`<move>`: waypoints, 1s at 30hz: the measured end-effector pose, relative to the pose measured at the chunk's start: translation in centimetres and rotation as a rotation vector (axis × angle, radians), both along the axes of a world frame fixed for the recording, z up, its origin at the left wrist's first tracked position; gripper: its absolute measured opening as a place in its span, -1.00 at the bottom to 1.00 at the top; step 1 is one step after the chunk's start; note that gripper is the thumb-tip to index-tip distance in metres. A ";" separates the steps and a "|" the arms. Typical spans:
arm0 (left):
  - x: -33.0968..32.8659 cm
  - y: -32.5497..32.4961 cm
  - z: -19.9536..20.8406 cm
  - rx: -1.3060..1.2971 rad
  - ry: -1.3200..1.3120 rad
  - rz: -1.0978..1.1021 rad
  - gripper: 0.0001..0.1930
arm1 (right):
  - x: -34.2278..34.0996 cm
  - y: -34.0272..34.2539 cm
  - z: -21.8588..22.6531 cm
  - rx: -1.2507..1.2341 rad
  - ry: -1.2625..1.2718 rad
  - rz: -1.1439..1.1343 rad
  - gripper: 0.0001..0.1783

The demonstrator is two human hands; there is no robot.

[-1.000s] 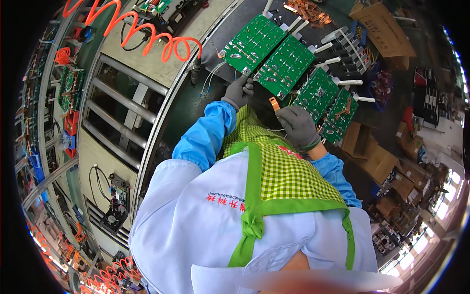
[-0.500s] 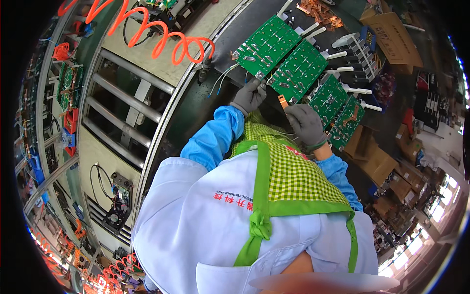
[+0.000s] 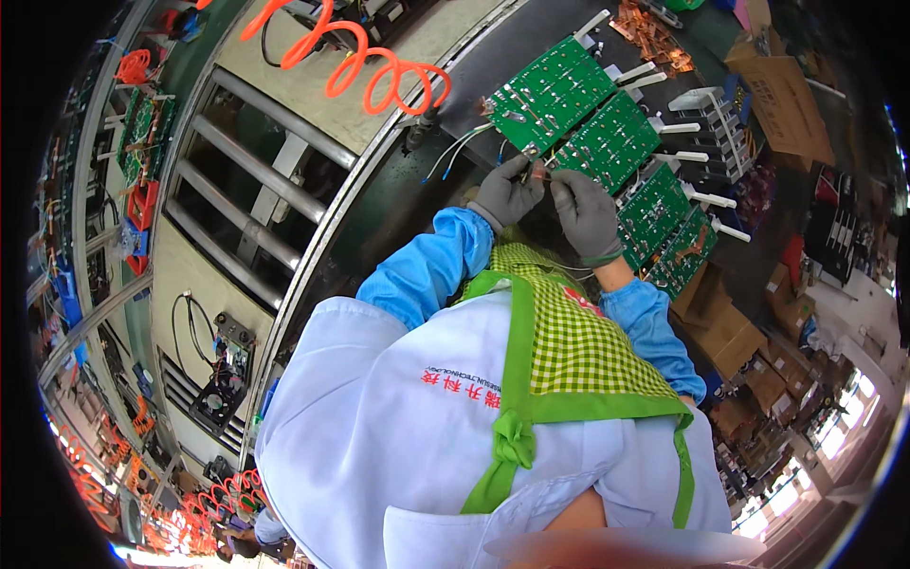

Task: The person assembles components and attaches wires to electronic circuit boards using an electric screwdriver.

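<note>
Both my hands wear grey gloves and meet near the front corner of the leftmost green circuit board (image 3: 550, 95). Between the fingertips shows a small copper strip (image 3: 538, 171), mostly covered. My right hand (image 3: 588, 218) pinches it with thumb and fingers. My left hand (image 3: 507, 192) is closed with its fingertips together beside the strip; what it grips is too small to make out. Alongside lie a second circuit board (image 3: 611, 140), a third (image 3: 654, 213) and a fourth (image 3: 684, 254), in a slanting row on the dark bench. White strips stick out from their far edges.
Copper pieces (image 3: 652, 36) lie heaped at the back, near a finned metal block (image 3: 713, 131). Cardboard boxes (image 3: 782, 104) stand to the right. An orange coiled hose (image 3: 389, 81) hangs over the roller conveyor (image 3: 256, 180) on the left. Thin wires (image 3: 460, 152) trail from the first board.
My right hand has brought the copper strip leftward to my left hand, and the two now nearly touch. The whole view has shifted slightly, so the boards appear further right and lower.
</note>
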State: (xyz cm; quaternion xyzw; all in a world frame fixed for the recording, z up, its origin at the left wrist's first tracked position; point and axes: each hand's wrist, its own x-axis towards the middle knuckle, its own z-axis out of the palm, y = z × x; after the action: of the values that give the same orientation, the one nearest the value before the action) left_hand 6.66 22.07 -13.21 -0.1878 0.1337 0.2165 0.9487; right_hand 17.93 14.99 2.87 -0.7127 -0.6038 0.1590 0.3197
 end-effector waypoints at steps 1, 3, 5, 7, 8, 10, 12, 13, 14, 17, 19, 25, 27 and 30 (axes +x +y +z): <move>-0.1 0.3 1.9 -0.074 0.080 -0.035 -0.74 | 0.0 0.2 -0.6 0.011 -0.018 -0.012 -0.82; -0.6 0.6 3.5 -0.040 0.123 -0.042 -0.72 | -0.1 1.0 -0.9 0.033 -0.016 -0.022 -0.82; -1.2 1.2 4.6 0.000 0.166 -0.047 -0.70 | -0.2 1.8 -1.4 0.062 -0.013 -0.031 -0.82; -1.6 1.9 5.4 0.071 0.175 -0.135 -0.68 | 0.0 2.3 -2.3 0.046 -0.171 -0.025 -0.83; -1.8 2.1 5.5 0.071 0.182 -0.131 -0.68 | -0.2 2.5 -2.2 0.048 -0.164 -0.021 -0.83; -1.9 2.4 5.6 0.118 0.235 -0.168 -0.69 | -0.6 3.0 -1.9 -0.039 -0.084 0.032 -0.83; -1.7 2.6 4.9 0.105 0.218 -0.193 -0.69 | -0.9 3.5 -1.8 -0.041 -0.133 0.017 -0.83; -1.3 2.4 4.7 0.137 0.287 -0.216 -0.74 | -1.1 3.7 -1.8 -0.042 -0.184 0.000 -0.82; -0.9 2.7 5.0 0.171 0.352 -0.246 -0.78 | -1.2 3.9 -1.7 -0.041 -0.187 -0.011 -0.82; -0.6 2.8 5.9 0.394 0.470 -0.263 -0.82 | -1.2 4.0 -1.4 -0.128 -0.117 -0.050 -0.81; -0.7 3.3 3.9 0.266 0.378 -0.256 -0.81 | -1.0 3.5 -0.8 -0.084 -0.053 -0.019 -0.74; -0.6 4.0 2.6 0.025 0.279 -0.370 -0.77 | 1.2 -3.5 -0.8 -0.169 0.106 -0.269 -0.71; -0.4 3.4 2.2 -0.034 0.227 -0.305 -0.78 | 2.7 -6.2 -0.2 -0.174 0.094 -0.362 -0.74; -1.1 4.1 3.1 -0.020 0.218 -0.322 -0.78 | 5.4 -10.1 0.2 -0.151 0.181 -0.553 -0.73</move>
State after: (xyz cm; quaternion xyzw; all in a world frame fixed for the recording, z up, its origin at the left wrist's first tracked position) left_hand 5.59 26.15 -10.08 -0.1487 0.2663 0.0797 0.9490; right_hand 23.37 4.94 3.04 -0.8548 -0.3421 0.1732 0.3496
